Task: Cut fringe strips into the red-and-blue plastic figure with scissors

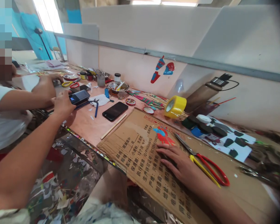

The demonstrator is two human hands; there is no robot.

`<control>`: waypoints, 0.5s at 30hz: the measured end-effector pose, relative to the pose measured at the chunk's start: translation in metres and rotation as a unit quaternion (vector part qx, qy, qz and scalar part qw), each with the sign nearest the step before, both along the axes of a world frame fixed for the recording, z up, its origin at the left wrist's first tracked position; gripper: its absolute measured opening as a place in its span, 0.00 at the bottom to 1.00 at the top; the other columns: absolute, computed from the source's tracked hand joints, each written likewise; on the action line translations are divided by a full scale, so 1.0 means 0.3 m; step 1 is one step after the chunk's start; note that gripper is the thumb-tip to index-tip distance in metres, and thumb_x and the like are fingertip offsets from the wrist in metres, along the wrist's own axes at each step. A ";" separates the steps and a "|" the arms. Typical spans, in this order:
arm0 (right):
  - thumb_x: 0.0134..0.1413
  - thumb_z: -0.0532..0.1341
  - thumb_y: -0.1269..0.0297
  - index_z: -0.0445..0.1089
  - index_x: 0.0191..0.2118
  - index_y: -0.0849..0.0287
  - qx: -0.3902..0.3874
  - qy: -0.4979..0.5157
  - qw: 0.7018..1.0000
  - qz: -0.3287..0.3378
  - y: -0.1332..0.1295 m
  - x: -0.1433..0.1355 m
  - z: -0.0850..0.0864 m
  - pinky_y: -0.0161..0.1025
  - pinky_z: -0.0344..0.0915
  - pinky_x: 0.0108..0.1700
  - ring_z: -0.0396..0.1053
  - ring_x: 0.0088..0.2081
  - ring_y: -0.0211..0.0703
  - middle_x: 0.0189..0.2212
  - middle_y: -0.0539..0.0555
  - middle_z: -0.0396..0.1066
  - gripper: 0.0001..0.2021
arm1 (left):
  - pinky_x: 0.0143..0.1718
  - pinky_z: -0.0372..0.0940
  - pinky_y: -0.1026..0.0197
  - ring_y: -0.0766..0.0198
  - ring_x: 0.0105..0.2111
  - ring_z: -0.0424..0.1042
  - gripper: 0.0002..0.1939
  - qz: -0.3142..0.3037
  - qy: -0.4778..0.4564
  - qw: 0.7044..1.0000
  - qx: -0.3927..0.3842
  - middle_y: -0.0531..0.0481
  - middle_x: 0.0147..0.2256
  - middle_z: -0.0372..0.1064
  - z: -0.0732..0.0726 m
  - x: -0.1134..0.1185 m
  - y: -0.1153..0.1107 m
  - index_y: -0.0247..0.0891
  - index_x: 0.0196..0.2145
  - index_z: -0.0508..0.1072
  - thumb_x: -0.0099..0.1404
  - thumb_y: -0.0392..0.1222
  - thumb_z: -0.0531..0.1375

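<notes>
My left hand (63,104) reaches out to the left, its fingers closed round the near end of a dark power bank (80,97) with a small lit display. Beside it, pliers with blue handles (96,107) lie on a white cloth or paper. My right hand (174,160) lies on a printed cardboard sheet (130,155), fingers stretched out. Just beyond those fingertips is a small red and blue painted cutout (164,135). To the hand's right rest scissors (200,160) with red and yellow handles. A black phone (115,111) lies face up between my hands.
A co-worker's arm (35,93) extends over the table at left. Yellow tape (175,106), a tilted bottle (203,93), paint jars (202,127) and thin sticks (154,99) stand along the back panel. Metal pliers (249,172) lie at right. Paper scraps (63,199) litter the floor.
</notes>
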State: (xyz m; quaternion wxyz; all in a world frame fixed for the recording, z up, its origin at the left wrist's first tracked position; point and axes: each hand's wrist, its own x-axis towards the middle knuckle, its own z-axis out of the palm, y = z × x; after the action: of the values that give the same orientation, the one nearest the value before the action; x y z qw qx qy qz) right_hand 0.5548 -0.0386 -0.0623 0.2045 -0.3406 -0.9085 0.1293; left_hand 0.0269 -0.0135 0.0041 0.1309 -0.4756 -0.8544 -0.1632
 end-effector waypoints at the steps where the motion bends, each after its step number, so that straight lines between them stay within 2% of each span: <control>1: 0.68 0.55 0.59 0.75 0.53 0.53 -0.004 -0.005 1.000 0.000 -0.001 -0.001 0.004 0.55 0.69 0.60 0.71 0.58 0.52 0.57 0.61 0.72 0.15 | 0.55 0.59 0.47 0.44 0.58 0.67 0.34 -0.002 0.005 1.000 0.000 0.33 0.57 0.68 -0.002 0.000 -0.001 0.33 0.62 0.59 0.60 0.40 0.62; 9: 0.68 0.54 0.58 0.75 0.53 0.53 -0.004 -0.006 1.000 -0.002 0.000 -0.002 0.009 0.55 0.69 0.61 0.71 0.58 0.52 0.57 0.62 0.72 0.16 | 0.53 0.59 0.51 0.44 0.56 0.68 0.35 -0.014 0.027 1.000 0.001 0.33 0.56 0.68 -0.014 -0.013 0.004 0.31 0.62 0.60 0.58 0.39 0.63; 15: 0.68 0.55 0.58 0.75 0.53 0.53 -0.020 -0.013 1.000 -0.002 0.000 -0.004 0.013 0.55 0.70 0.60 0.71 0.58 0.53 0.57 0.62 0.72 0.16 | 0.57 0.56 0.50 0.46 0.58 0.64 0.31 -0.022 0.001 1.000 -0.011 0.33 0.58 0.65 -0.002 -0.004 -0.005 0.32 0.62 0.58 0.64 0.42 0.59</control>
State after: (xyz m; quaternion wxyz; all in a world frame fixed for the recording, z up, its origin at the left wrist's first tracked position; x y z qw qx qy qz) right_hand 0.5537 -0.0386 -0.0583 0.1864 -0.3479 -0.9076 0.1428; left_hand 0.0256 -0.0150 0.0037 0.1231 -0.4961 -0.8453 -0.1557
